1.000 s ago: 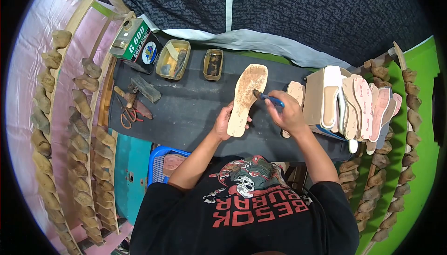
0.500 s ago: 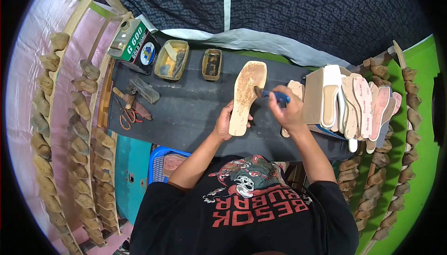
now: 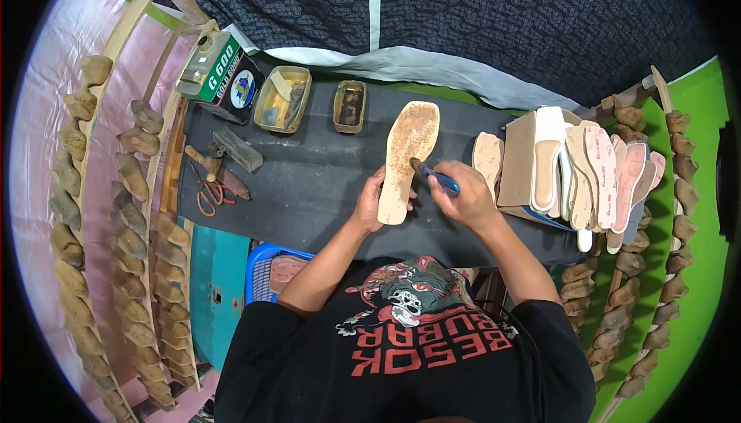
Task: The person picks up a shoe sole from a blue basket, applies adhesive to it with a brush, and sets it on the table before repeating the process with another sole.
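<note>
Upright above the dark table, a tan insole (image 3: 409, 145) with brown, blotchy patches on its face is held by its narrow lower end in my left hand (image 3: 373, 201). My right hand (image 3: 469, 195) is closed around the blue handle of a brush (image 3: 443, 181). The brush tip touches the insole's right edge near its middle. Behind my right hand, a loose pale insole (image 3: 487, 157) lies on the table, partly hidden.
On the table (image 3: 309, 191) are a G 600 can (image 3: 220, 76), two tubs (image 3: 282, 99) (image 3: 350, 106), a grey block (image 3: 238, 150), a hammer (image 3: 208, 162) and red-handled pliers (image 3: 216, 193). A box (image 3: 521, 164) with several insoles stands right. Racks of shoe lasts (image 3: 72, 253) flank both sides.
My right hand and the brush have moved down along the insole, from its upper part to its middle. The insole has shifted slightly left, and more of the loose insole shows.
</note>
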